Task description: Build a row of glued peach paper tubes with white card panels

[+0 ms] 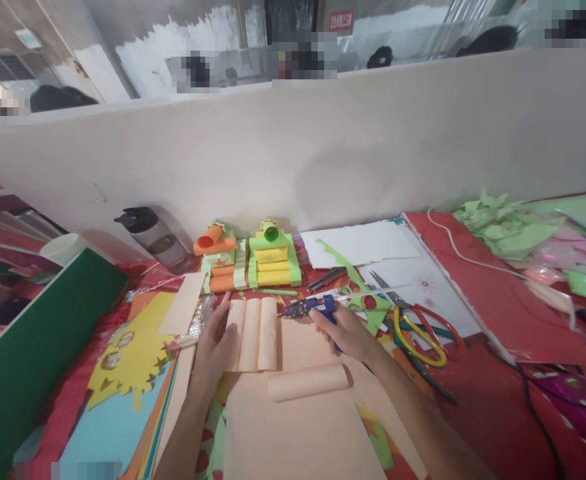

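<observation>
Right hand wrapped round the blue glue gun, nozzle beside three joined peach paper rolls between the hands; left hand at their left edge, presumably steadying them, though whether it's pinching, I can't tell.

A pale, plain partition runs across the full width behind the red-covered table, with a soft, rounded shadow on its face. Beyond its top edge stands a grey wall with ragged white patches, broken by a dark, upright opening that has a red sign with white characters to its right. At the upper left, a pillar rises near a dark slatted panel, and bright light enters at the edge.
</observation>
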The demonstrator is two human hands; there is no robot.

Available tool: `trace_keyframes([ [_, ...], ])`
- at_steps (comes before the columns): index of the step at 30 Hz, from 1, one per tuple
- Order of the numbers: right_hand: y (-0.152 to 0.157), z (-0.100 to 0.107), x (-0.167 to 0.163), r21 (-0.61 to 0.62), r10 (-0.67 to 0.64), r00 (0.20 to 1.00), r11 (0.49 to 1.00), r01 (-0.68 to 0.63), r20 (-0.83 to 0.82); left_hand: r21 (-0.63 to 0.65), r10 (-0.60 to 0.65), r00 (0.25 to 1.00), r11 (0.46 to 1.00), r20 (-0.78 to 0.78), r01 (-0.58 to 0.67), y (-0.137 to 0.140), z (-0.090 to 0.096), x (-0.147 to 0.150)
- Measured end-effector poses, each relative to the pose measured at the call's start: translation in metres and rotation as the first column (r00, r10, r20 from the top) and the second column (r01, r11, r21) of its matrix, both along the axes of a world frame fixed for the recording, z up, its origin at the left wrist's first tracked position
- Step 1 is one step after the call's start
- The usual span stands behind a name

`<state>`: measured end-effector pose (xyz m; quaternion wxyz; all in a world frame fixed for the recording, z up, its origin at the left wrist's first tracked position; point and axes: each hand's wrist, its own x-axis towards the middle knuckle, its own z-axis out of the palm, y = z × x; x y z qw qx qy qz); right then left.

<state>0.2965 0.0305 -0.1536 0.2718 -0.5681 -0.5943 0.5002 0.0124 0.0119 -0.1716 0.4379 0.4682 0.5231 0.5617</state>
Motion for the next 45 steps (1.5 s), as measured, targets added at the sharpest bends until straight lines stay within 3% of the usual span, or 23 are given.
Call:
trace_keyframes([
  [9, 0.0, -0.002, -0.002, 0.029, 0.031, 0.995, 0.999, -0.034, 0.098, 0.008, -0.002, 1.0, 1.0, -0.01, 0.002, 0.001, -0.003, -0.002],
  [17, -0.003, 0.011, 0.002, -0.042, 0.188, 0.98, 0.982, -0.185, 0.062, 0.012, -0.019, 1.0, 1.0, -0.019, 0.019, 0.0, -0.002, -0.002],
  [27, 0.001, -0.001, 0.002, 0.035, 0.058, 0.992, 0.997, -0.062, 0.111, -0.002, -0.028, 0.999, 1.0, -0.025, 0.028, -0.001, 0.002, -0.001],
  [37, 0.0, 0.006, 0.007, -0.051, 0.197, 0.979, 0.98, -0.194, 0.048, 0.005, -0.03, 0.999, 1.0, -0.019, 0.03, -0.002, 0.004, 0.0],
  [45, -0.001, 0.008, 0.004, -0.019, 0.152, 0.984, 0.988, -0.151, 0.091, 0.007, -0.04, 0.999, 0.999, -0.022, 0.04, -0.002, 0.002, -0.002],
])
